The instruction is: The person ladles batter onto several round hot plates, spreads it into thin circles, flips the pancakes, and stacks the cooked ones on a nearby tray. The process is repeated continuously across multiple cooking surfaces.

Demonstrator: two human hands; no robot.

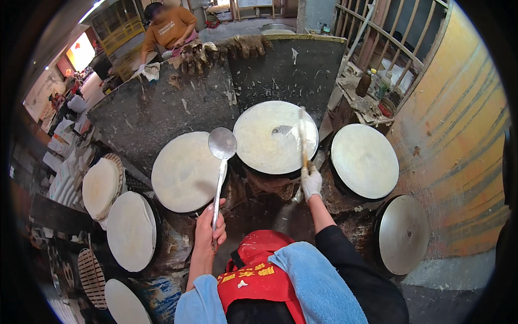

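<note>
My bare left hand (209, 227) grips the handle of a long metal ladle (222, 143). Its round bowl is raised between two round griddles, above the right edge of the left-centre griddle (178, 174), which carries a pale batter sheet. In a white knitted glove, my right hand (311, 181) holds a wooden-handled spreading tool (303, 141) over the right side of the centre griddle (259, 146). Pale batter coats that griddle, with a small grey swirled patch near its middle. Farther right, another griddle (364, 162) bears a pale round sheet.
A bare metal griddle (404, 235) stands at lower right. To the left are a sheet-covered griddle (131, 231), a slatted rack (92, 277) and stacked sheets (99, 188). Behind a dark partition (283, 69) topped with dirty gloves (198, 54) is another person (170, 28). Bottles (364, 83) stand on a shelf.
</note>
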